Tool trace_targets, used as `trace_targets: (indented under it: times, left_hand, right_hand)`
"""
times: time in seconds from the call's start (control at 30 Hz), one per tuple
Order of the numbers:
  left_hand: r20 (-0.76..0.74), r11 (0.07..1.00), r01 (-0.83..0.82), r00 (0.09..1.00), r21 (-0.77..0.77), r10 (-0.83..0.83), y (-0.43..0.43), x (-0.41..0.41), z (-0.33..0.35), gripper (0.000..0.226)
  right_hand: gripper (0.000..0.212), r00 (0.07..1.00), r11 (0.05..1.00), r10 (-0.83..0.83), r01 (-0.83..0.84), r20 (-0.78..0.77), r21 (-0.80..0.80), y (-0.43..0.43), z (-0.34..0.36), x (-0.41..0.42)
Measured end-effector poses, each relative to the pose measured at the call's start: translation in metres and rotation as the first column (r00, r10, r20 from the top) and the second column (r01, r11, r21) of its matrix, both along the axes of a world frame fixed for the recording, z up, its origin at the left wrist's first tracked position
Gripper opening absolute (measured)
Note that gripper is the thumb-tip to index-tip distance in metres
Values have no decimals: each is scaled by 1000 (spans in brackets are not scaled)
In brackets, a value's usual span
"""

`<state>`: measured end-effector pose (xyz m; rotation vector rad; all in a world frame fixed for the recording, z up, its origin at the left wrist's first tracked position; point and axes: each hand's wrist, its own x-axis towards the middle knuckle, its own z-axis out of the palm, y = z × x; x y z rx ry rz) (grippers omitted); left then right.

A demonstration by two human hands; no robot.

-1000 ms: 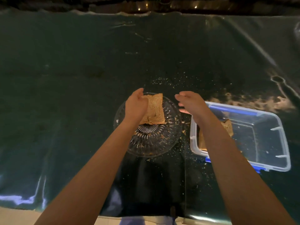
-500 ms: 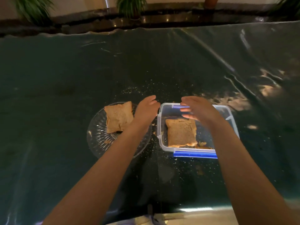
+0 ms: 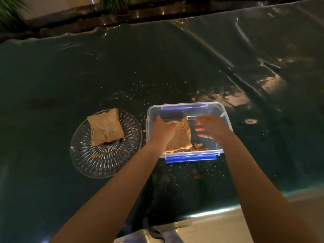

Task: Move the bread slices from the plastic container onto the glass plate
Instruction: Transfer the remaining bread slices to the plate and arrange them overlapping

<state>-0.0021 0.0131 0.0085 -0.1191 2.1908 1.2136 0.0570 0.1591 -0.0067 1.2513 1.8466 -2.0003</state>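
A clear plastic container (image 3: pixel 185 106) with blue clips sits at the centre right of the dark table. Inside it lies a brown bread slice (image 3: pixel 182 135). My left hand (image 3: pixel 162 129) is inside the container, on the slice's left edge, and the slice's far edge looks lifted. My right hand (image 3: pixel 209 127) is also inside, just right of the slice, fingers spread and curled, touching nothing that I can see. To the left stands a cut-glass plate (image 3: pixel 105 165) with one bread slice (image 3: pixel 106 127) lying on its far half.
Crumbs are scattered over the shiny dark table cover (image 3: pixel 52 85) around plate and container, with broken bits (image 3: pixel 199 146) in the container's near corner. The table's near edge (image 3: pixel 210 214) runs below my arms. Plants (image 3: pixel 114 4) stand beyond the far edge.
My left hand left the slice on the plate and moved right into the container onto the other slice. My right hand dropped down into the container. The camera view shifted right.
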Motion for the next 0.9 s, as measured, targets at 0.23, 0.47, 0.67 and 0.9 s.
trace_targets:
  times: [0.23,0.47,0.67,0.9]
  left_hand:
    - [143,993,-13,989,-120,31,9,3,-18,25]
    - [184,987,-115,974,-113,135,18,4,-30,20]
    - [135,980,-121,981,-156,142,20,5,-33,5]
    - [153,984,-154,974,-93,167,13,-2,-40,38]
  right_hand:
    - [38,993,997,51,-57,108,54,-2,-27,2]
    - [29,987,984,80,-100,141,144,-17,-40,-16]
    - [33,977,928,137,-185,165,325,-25,-47,-19]
    - [35,959,933,109,-190,262,305,-25,-47,-24]
